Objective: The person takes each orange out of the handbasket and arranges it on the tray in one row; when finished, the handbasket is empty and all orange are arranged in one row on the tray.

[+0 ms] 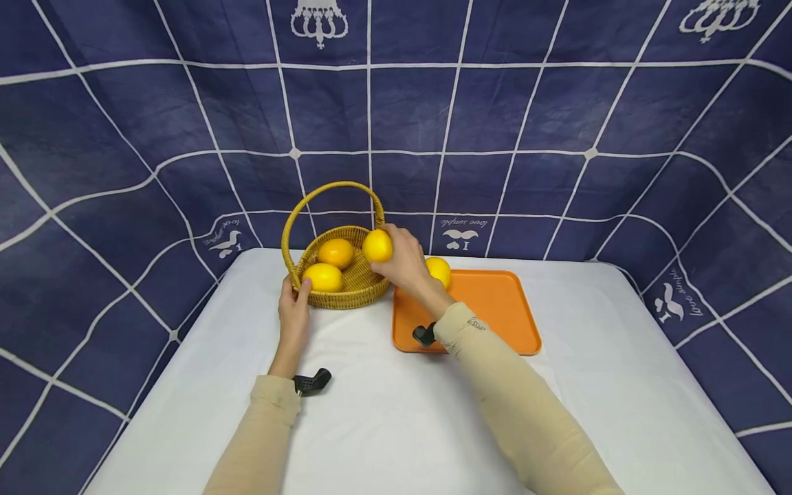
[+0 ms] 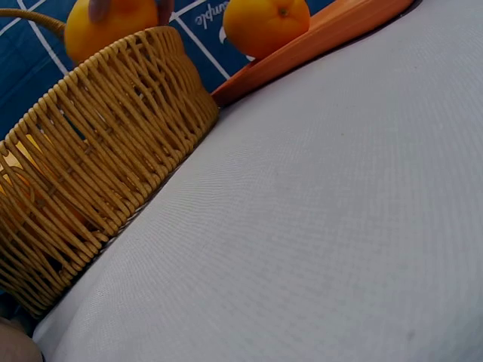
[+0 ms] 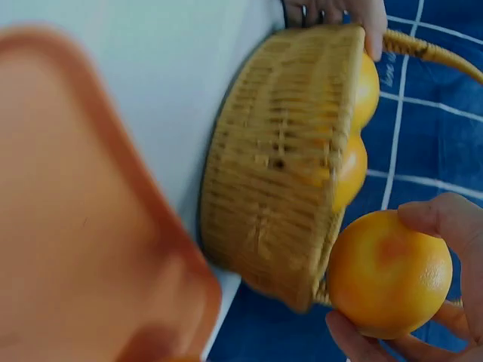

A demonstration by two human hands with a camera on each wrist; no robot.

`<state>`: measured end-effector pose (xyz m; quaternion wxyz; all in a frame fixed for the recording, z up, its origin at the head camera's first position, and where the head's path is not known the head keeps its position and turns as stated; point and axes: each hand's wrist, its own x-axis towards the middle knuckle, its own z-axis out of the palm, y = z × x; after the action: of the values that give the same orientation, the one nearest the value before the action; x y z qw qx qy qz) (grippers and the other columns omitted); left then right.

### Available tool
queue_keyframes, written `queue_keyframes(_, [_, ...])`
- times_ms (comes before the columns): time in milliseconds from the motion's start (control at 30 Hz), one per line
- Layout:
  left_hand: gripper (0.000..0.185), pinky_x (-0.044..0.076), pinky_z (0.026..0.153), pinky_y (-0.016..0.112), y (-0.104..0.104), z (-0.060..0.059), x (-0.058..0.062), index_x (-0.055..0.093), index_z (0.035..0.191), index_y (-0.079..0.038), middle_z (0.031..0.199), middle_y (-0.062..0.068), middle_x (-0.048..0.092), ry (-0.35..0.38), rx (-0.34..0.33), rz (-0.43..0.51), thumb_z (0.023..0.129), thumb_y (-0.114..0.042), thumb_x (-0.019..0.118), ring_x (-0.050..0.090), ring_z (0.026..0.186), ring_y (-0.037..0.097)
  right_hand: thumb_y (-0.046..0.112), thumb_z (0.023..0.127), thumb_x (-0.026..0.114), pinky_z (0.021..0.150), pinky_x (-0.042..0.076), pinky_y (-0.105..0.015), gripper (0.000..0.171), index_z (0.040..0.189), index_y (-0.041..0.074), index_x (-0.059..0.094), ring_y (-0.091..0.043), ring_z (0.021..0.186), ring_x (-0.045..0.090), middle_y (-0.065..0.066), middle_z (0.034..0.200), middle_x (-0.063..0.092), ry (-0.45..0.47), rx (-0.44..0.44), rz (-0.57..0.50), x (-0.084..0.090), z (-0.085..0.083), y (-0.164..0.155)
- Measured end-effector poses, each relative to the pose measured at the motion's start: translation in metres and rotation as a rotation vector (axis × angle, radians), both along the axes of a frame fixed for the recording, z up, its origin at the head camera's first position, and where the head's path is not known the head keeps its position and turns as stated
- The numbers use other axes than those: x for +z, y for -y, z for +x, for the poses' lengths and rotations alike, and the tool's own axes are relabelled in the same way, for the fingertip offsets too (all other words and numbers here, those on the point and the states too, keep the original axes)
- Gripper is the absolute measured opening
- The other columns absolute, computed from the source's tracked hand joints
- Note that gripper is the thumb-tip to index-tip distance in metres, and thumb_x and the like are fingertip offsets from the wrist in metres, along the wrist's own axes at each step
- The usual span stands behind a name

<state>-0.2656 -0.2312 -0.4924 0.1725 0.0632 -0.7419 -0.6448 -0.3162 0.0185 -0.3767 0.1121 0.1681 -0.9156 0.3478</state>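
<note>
A woven yellow basket [image 1: 346, 292] with a hoop handle stands on the white table and holds two oranges [image 1: 336, 253] [image 1: 322, 277]. My right hand [image 1: 405, 262] grips a third orange [image 1: 377, 245] [image 3: 389, 273] just over the basket's right rim. My left hand [image 1: 293, 302] holds the basket's near left rim, thumb over the edge. A fourth orange [image 1: 439, 271] [image 2: 266, 25] lies at the far left corner of the orange tray [image 1: 501, 309], partly hidden behind my right wrist. The left wrist view shows the basket wall [image 2: 90, 158] up close.
The tray [image 3: 68, 226] sits right beside the basket on the white tablecloth [image 1: 396, 419]. A blue cloth with white grid lines [image 1: 495, 124] hangs behind and around the table. Black camera mounts stick out at both wrists.
</note>
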Motion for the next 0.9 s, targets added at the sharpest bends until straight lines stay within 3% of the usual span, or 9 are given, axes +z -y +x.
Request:
queue_keyframes(333, [0.065, 0.030, 0.128, 0.042, -0.001, 0.000, 0.001, 0.037, 0.162, -0.016, 0.161, 0.010, 0.047, 0.022, 0.018, -0.036, 0.110, -0.052, 0.049, 0.044, 0.146, 0.021, 0.027, 0.081, 0.089, 0.110, 0.044, -0.057, 0.078, 0.149, 0.013, 0.054, -0.038, 0.130, 0.054, -0.014, 0.143, 0.062, -0.040, -0.123, -0.099, 0.003, 0.008, -0.060])
queue_keyframes(567, [0.062, 0.028, 0.129, 0.041, -0.001, 0.001, 0.003, 0.034, 0.164, -0.015, 0.164, 0.010, 0.043, 0.027, 0.001, -0.021, 0.112, -0.045, 0.048, 0.039, 0.151, 0.021, 0.027, 0.082, 0.088, 0.111, 0.040, -0.059, 0.076, 0.148, 0.011, 0.054, -0.039, 0.128, 0.053, -0.014, 0.142, 0.062, -0.040, -0.218, -0.187, 0.001, 0.014, -0.099])
queue_keyframes(800, [0.056, 0.027, 0.130, 0.046, -0.005, 0.011, 0.023, 0.034, 0.163, -0.006, 0.164, 0.017, 0.043, 0.046, -0.025, 0.030, 0.113, -0.026, 0.049, 0.038, 0.152, 0.027, 0.025, 0.082, 0.087, 0.111, 0.041, -0.058, 0.074, 0.147, 0.007, 0.055, -0.041, 0.127, 0.056, -0.017, 0.141, 0.064, -0.047, -0.299, -0.191, -0.013, 0.016, -0.128])
queue_keyframes(900, [0.058, 0.027, 0.130, 0.044, -0.006, 0.010, 0.020, 0.034, 0.163, -0.008, 0.164, 0.015, 0.043, 0.038, -0.015, 0.016, 0.113, -0.032, 0.048, 0.038, 0.153, 0.025, 0.025, 0.081, 0.086, 0.111, 0.042, -0.056, 0.074, 0.146, 0.006, 0.056, -0.042, 0.126, 0.057, -0.018, 0.139, 0.064, -0.043, -0.316, -0.189, -0.020, 0.017, -0.136])
